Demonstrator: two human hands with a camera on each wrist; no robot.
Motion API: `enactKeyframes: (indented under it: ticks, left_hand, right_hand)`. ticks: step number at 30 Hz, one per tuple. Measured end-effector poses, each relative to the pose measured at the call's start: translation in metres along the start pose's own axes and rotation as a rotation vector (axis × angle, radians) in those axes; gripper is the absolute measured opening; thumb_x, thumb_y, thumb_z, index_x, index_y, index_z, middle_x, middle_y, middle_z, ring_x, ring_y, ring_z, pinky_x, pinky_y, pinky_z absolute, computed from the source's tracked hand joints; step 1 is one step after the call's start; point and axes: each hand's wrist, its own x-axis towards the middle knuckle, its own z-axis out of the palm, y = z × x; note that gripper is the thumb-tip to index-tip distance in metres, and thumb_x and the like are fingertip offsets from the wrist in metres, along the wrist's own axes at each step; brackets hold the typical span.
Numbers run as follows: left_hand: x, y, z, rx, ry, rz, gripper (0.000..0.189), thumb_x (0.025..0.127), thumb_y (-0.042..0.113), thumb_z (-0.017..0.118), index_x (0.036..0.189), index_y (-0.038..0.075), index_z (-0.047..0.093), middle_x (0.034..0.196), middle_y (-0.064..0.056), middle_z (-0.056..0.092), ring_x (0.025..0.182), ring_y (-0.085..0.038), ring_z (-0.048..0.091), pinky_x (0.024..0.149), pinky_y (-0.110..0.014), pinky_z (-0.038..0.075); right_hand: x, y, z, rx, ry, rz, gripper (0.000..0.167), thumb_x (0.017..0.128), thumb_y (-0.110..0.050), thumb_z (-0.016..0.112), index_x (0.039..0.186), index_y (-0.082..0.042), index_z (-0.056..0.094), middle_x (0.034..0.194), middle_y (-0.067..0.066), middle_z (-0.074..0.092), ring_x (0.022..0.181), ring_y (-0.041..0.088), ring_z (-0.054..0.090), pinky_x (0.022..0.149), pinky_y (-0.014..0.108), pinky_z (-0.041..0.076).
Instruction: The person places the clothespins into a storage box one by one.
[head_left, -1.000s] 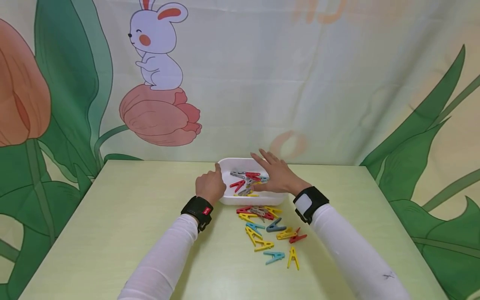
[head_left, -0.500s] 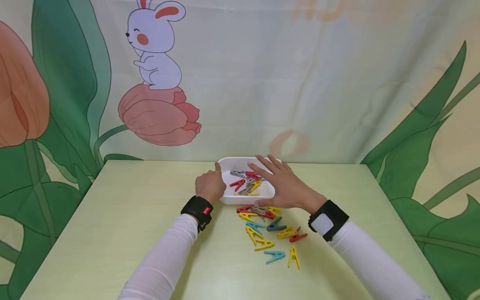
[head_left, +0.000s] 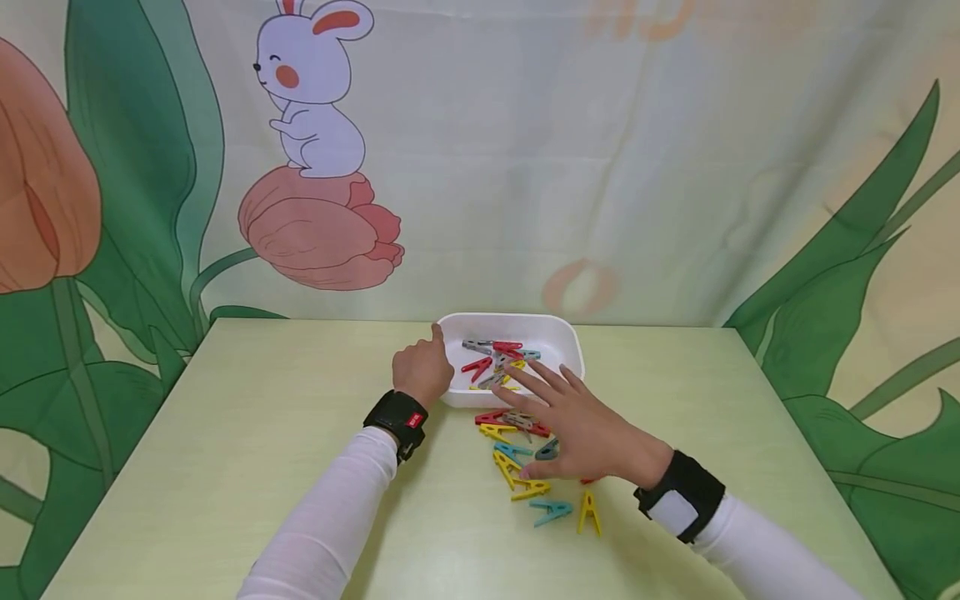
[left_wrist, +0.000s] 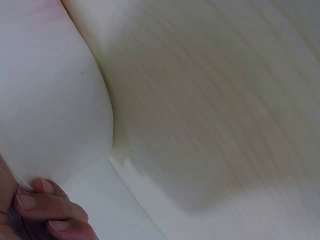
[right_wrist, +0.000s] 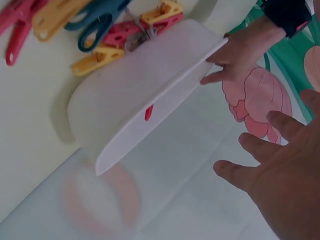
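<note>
My left hand [head_left: 422, 367] grips the left rim of a white plastic tub [head_left: 557, 342]. In the left wrist view its fingers [left_wrist: 52, 207] curl against the tub's outer wall [left_wrist: 55, 105]. My right hand [head_left: 600, 433], fingers spread and nothing held, hovers over the clothespins in front of the tub and hides some of them. Loose on the table lie red, yellow, blue and grey clothespins, among them a light blue clothespin [head_left: 551, 511] and a yellow clothespin [head_left: 589, 512]. Several more, including a red clothespin [head_left: 477, 367], lie inside the tub.
The pale table [head_left: 262, 467] ends just behind the tub. A printed curtain [head_left: 480, 167] with a rabbit, tulips and leaves hangs beyond that edge.
My right hand has moved from over the tub toward me and rightward, above the loose clothespins, with its fingers spread. The left hand and tub have stayed put.
</note>
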Motion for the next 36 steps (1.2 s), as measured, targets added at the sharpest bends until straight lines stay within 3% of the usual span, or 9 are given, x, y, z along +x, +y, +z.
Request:
enactKeyframes:
  ticks: [7, 10, 14, 19, 24, 30, 36]
  left_hand:
    - [0.000, 0.000, -0.001, 0.001, 0.004, 0.006, 0.067, 0.097, 0.023, 0.065, 0.156, 0.002, 0.043, 0.095, -0.018, 0.075, 0.077, -0.034, 0.072, 0.069, -0.045, 0.059]
    - [0.000, 0.001, -0.001, 0.005, 0.005, 0.008, 0.066, 0.097, 0.023, 0.065, 0.156, 0.002, 0.043, 0.095, -0.018, 0.075, 0.077, -0.033, 0.072, 0.069, -0.045, 0.058]
    - [0.000, 0.000, 0.000, 0.011, 0.004, 0.009, 0.066, 0.097, 0.023, 0.065, 0.156, 0.002, 0.043, 0.094, -0.018, 0.075, 0.076, -0.033, 0.072, 0.068, -0.044, 0.058]
    - [0.000, -0.001, 0.002, 0.020, 0.012, 0.013, 0.067, 0.097, 0.024, 0.066, 0.156, 0.003, 0.043, 0.093, -0.018, 0.075, 0.076, -0.033, 0.072, 0.067, -0.044, 0.058]
    - [0.001, -0.001, 0.002, 0.022, 0.016, 0.015, 0.067, 0.096, 0.024, 0.067, 0.155, 0.003, 0.044, 0.091, -0.017, 0.075, 0.074, -0.032, 0.071, 0.066, -0.043, 0.058]
    - [0.001, -0.001, 0.003, 0.021, 0.011, 0.012, 0.067, 0.096, 0.024, 0.067, 0.156, 0.003, 0.044, 0.090, -0.017, 0.074, 0.073, -0.031, 0.071, 0.065, -0.043, 0.058]
    - [0.001, -0.002, 0.002, 0.015, -0.006, 0.007, 0.068, 0.096, 0.024, 0.066, 0.156, 0.003, 0.042, 0.092, -0.017, 0.074, 0.075, -0.032, 0.071, 0.067, -0.043, 0.058]
  right_hand:
    - [-0.015, -0.007, 0.022, -0.056, -0.054, -0.041, 0.105, 0.079, -0.057, 0.085, 0.164, -0.028, 0.031, 0.171, 0.008, 0.027, 0.158, 0.040, 0.022, 0.123, 0.062, 0.028]
    - [-0.020, -0.010, 0.032, -0.060, -0.116, -0.038, 0.106, 0.078, -0.057, 0.085, 0.164, -0.032, 0.029, 0.172, 0.007, 0.025, 0.159, 0.039, 0.021, 0.123, 0.061, 0.028]
    - [-0.025, -0.010, 0.045, -0.040, -0.196, -0.010, 0.105, 0.078, -0.059, 0.084, 0.164, -0.037, 0.028, 0.173, 0.004, 0.022, 0.160, 0.036, 0.018, 0.123, 0.060, 0.028]
    - [-0.028, -0.008, 0.058, -0.006, -0.255, 0.041, 0.096, 0.081, -0.055, 0.083, 0.162, -0.042, 0.032, 0.168, 0.001, 0.032, 0.153, 0.033, 0.033, 0.115, 0.061, 0.039]
    - [-0.031, -0.006, 0.068, -0.014, -0.271, 0.030, 0.084, 0.086, -0.046, 0.082, 0.159, -0.039, 0.039, 0.163, 0.001, 0.041, 0.145, 0.030, 0.045, 0.114, 0.054, 0.044]
    - [-0.035, -0.005, 0.077, -0.013, -0.294, 0.027, 0.074, 0.090, -0.037, 0.081, 0.155, -0.039, 0.045, 0.160, -0.001, 0.045, 0.142, 0.028, 0.050, 0.113, 0.050, 0.047]
    - [-0.035, -0.006, 0.084, -0.024, -0.238, -0.008, 0.056, 0.093, -0.021, 0.078, 0.144, -0.032, 0.058, 0.146, 0.000, 0.052, 0.127, 0.022, 0.059, 0.103, 0.041, 0.055]
